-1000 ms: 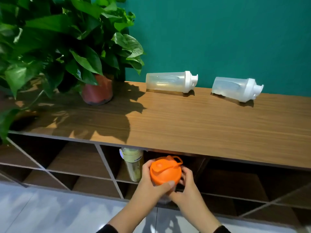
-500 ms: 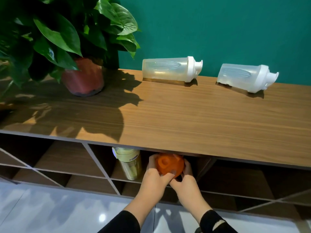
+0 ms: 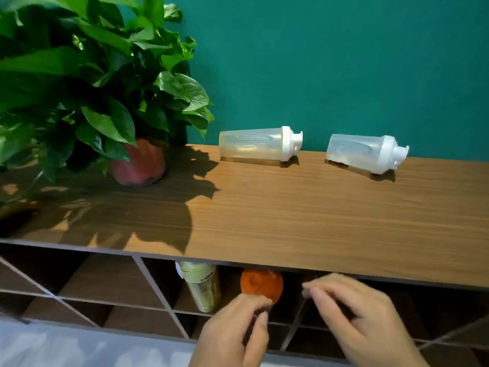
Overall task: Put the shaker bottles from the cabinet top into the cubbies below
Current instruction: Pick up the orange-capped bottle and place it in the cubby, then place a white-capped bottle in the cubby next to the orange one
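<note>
Two clear shaker bottles with white lids lie on their sides at the back of the wooden cabinet top (image 3: 291, 223): one in the middle (image 3: 254, 144), one further right (image 3: 362, 152). In a cubby under the front edge stands an orange-lidded shaker bottle (image 3: 262, 284), next to a yellow-green bottle (image 3: 202, 287) on its left. My left hand (image 3: 232, 332) is curled around the orange-lidded bottle's body just below the lid. My right hand (image 3: 367, 319) hovers to the right of it, fingers apart, holding nothing.
A large leafy plant in a red pot (image 3: 140, 165) fills the left end of the cabinet top, its leaves overhanging. Diagonal dividers (image 3: 156, 290) split the cubbies. A teal wall runs behind; pale floor lies below.
The orange-lidded bottle has gone deeper into the cubby and stands there. My right hand has let go and moved off to the right; my left hand has slid lower.
</note>
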The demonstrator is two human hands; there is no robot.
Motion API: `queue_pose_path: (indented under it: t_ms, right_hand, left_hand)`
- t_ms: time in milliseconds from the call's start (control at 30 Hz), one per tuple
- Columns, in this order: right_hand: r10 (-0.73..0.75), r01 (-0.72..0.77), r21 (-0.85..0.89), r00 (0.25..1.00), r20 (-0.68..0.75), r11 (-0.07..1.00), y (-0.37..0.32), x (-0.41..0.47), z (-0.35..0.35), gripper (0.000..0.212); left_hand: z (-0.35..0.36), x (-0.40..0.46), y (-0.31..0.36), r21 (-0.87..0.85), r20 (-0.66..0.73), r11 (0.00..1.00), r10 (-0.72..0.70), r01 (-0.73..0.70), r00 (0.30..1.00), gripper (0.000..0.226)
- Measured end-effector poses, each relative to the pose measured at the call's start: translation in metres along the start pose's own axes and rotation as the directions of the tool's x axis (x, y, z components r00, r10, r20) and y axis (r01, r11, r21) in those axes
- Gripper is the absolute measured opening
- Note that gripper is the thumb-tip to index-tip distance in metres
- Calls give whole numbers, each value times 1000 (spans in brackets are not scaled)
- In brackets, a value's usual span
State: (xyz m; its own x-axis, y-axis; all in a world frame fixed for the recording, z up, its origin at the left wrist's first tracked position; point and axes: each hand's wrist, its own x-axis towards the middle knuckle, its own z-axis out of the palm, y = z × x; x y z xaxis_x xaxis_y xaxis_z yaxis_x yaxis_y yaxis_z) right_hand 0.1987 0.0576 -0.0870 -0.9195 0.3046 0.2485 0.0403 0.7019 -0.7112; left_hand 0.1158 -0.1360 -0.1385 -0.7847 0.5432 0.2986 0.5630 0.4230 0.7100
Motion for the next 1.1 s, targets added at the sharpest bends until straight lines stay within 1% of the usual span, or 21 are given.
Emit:
queue_pose_path:
  t_ms: [33,67,100,167,200,233,333,400,467,533,600,633,700,800,867,900,933,967,1033,1067,1100]
  right_hand:
    - [-17,17,-8,996,-91,1000,8,17,-11,26]
    - [12,-16,-30,992,-126,999,18,36,-19,28]
    - [60,-69,-74,992,-114,995,30,56,-23,31]
    - [197,-194,-261,980,-16,946,54,88,-26,44]
    - [221,-198,-353,975,27,914,64,96,-23,50]
    - [212,-171,-418,976,53,892,71,102,-21,54]
    - [159,-112,-480,985,59,870,72,108,-16,59]
    - [157,-120,-480,987,38,869,71,109,-17,59]
    - [161,-123,-468,986,42,875,71,111,-18,60]
    - [160,-118,-459,986,53,881,72,112,-18,60]
    - [155,-110,-462,986,60,880,73,112,-19,60]
    - [150,-107,-466,987,55,878,73,112,-19,60]
    - [146,-109,-466,988,45,878,74,111,-19,60]
    - [138,-100,-454,989,53,885,74,110,-20,59]
    - [147,-116,-414,988,44,903,73,109,-23,59]
    - [163,-138,-376,986,34,916,73,108,-25,58]
    - [192,-176,-309,981,22,935,72,105,-27,57]
    - [226,-219,-196,974,13,956,70,100,-31,55]
    - [281,-277,146,960,-5,950,62,87,-40,52]
    - [291,-272,326,957,-10,905,56,76,-43,54]
    - [286,-238,452,958,-38,860,50,64,-47,59]
  left_hand:
    - [-5,12,7,7,-22,990,139,-138,990,16]
    - [-10,29,14,17,-26,978,209,-208,978,19]
    - [-14,50,22,37,-29,972,232,-231,972,24]
    - [-18,100,35,131,-56,967,227,-218,972,36]
    - [-19,127,37,188,-75,965,202,-185,977,43]
    - [-18,155,35,243,-87,957,183,-158,979,50]
    - [-11,234,17,452,-112,886,167,-100,980,78]
    - [-8,277,-1,602,-92,795,170,-81,981,90]
    - [-8,312,-14,719,-17,688,159,-99,987,99]
    - [-8,341,-21,773,90,623,82,-122,993,102]
    - [-6,358,-22,785,161,607,-6,-124,987,99]
    - [-4,362,-23,792,170,596,-7,-133,985,96]
    - [-1,365,-25,814,161,558,48,-161,986,90]
    - [-2,357,-20,807,170,560,85,-188,982,81]
    - [-6,342,-14,810,147,558,108,-182,983,74]
    - [-9,332,-10,800,114,575,134,-170,985,73]
    - [-13,318,-2,763,65,628,156,-150,986,72]
    - [-17,303,10,693,14,707,180,-139,984,73]
    - [-23,268,45,479,-57,866,191,-141,980,81]
    - [-24,247,66,369,-66,918,180,-144,981,86]
    - [-24,225,88,272,-60,950,176,-154,983,89]
